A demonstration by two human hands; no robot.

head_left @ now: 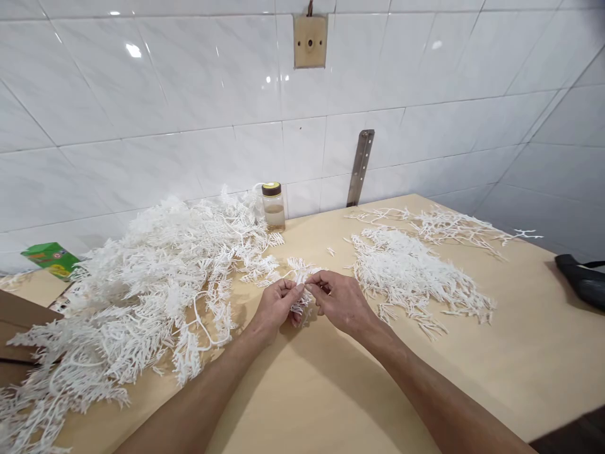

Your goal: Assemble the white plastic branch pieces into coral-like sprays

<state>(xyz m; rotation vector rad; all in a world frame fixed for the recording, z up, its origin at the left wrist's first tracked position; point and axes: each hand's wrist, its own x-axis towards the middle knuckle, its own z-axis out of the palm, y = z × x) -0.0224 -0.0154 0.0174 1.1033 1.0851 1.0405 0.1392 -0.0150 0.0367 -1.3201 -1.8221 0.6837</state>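
Near the middle of the table, a small white branched sprig [301,263] is held between both hands. My left hand [278,306] is closed on it, thumb against fingers. Its right side meets my right hand [338,297], whose thumb and forefinger pinch at the sprig close to the left fingertips. A large heap of white feathery branches [165,265] spreads over the left side. To the right of my hands lies a flatter pile of white sprigs [416,271], with thin bare white stems [454,227] behind it.
A jar with a dark and yellow lid [273,208] stands near the tiled wall. A metal strip [360,168] leans on the wall. At the far left are a green box [51,260] and brown cardboard [23,325]. A black object [581,280] sits at the right edge.
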